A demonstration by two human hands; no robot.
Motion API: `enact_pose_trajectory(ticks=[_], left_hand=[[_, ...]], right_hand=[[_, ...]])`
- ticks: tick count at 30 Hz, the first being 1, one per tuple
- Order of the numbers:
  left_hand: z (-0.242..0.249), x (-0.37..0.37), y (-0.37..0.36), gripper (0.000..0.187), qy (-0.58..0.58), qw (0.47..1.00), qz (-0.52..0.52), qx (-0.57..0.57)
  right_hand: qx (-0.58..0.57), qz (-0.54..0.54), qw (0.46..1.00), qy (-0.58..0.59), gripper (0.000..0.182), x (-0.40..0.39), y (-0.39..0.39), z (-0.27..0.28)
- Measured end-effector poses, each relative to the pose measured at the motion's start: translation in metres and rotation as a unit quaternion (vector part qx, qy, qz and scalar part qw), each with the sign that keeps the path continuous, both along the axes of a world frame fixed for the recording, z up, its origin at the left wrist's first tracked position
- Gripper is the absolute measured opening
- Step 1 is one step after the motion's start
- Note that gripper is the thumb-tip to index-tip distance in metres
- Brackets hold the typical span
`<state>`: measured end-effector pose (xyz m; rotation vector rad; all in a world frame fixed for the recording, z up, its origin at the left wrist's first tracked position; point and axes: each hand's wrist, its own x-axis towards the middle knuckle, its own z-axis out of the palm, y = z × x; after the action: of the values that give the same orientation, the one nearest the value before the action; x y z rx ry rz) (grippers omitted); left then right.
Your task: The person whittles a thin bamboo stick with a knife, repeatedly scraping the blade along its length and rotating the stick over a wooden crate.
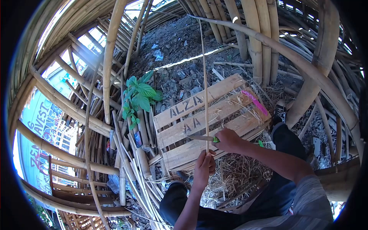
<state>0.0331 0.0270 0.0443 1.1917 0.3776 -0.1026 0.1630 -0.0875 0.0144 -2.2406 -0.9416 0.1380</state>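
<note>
My right hand [227, 141] is wrapped round the green handle of a knife [201, 137]. The blade points left and crosses a long, thin bamboo strip [205, 88]. Just below the blade, my left hand [205, 166] pinches the strip near its lower end. The strip stretches away from me over a slatted wooden crate [180, 132] marked with dark letters, towards the top of the view. Whether the blade touches the strip or only lies over it, I cannot tell.
A leafy green plant [142, 94] grows left of the crate. Thick bamboo poles [264, 42] stand at the right, and a bamboo lattice [73, 119] runs along the left. Pale strips [143, 188] lie beside my left leg. Straw [230, 180] covers the ground near my feet.
</note>
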Motion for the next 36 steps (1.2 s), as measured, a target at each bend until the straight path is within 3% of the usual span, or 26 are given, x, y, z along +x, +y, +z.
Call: enact_pose_trajectory(ticks=[9,12,14,15,17,18,20,27,29,30,32,34,36], left_hand=[[-0.010,0.000,0.000,0.020,0.020,1.000,0.004,0.002],[-0.011,0.001,-0.001,0.021,0.020,1.000,0.014,0.000],[-0.010,0.002,-0.001,0.022,0.025,1.000,0.016,-0.008],[-0.009,0.002,0.000,0.022,0.015,1.000,0.017,-0.018],[-0.008,0.003,0.000,0.023,0.006,0.999,0.020,-0.029],[-0.007,0.004,0.000,0.023,0.000,1.000,0.012,-0.028],[-0.006,0.004,0.000,0.023,-0.006,1.000,0.004,-0.026],[-0.012,0.002,-0.003,0.023,0.036,0.999,-0.026,-0.006],[-0.015,0.001,-0.003,0.025,0.040,0.999,-0.031,0.001],[-0.015,0.001,-0.002,0.026,0.028,0.999,-0.023,-0.028],[-0.013,0.000,0.000,0.027,0.015,0.998,-0.013,-0.056],[-0.008,0.000,0.004,0.027,0.002,0.995,-0.014,-0.097],[-0.011,0.001,0.007,0.027,-0.009,0.998,-0.006,-0.067]], right_hand=[[-0.031,0.010,0.999,0.018,0.027,-0.007,0.007,-0.010],[0.022,0.021,0.999,0.010,0.022,-0.005,0.007,-0.014],[0.187,0.045,0.961,0.197,0.021,-0.003,0.010,-0.017],[0.187,0.044,0.961,0.197,0.021,-0.003,0.009,-0.013],[0.274,0.079,0.833,0.474,0.021,0.001,0.005,0.002],[0.273,0.079,0.833,0.475,0.021,0.004,0.004,0.003],[0.308,0.144,0.753,0.564,0.019,0.009,0.001,0.004],[0.306,0.096,0.799,0.509,0.022,0.012,0.001,0.007],[0.269,0.051,0.867,0.416,0.021,0.010,0.003,0.005],[0.268,0.052,0.867,0.417,0.021,0.010,0.003,0.006],[0.221,0.053,0.922,0.313,0.028,0.010,0.000,0.011],[0.224,0.063,0.927,0.294,0.029,0.013,-0.001,0.004],[0.226,0.071,0.932,0.274,0.030,0.010,-0.002,0.011]])
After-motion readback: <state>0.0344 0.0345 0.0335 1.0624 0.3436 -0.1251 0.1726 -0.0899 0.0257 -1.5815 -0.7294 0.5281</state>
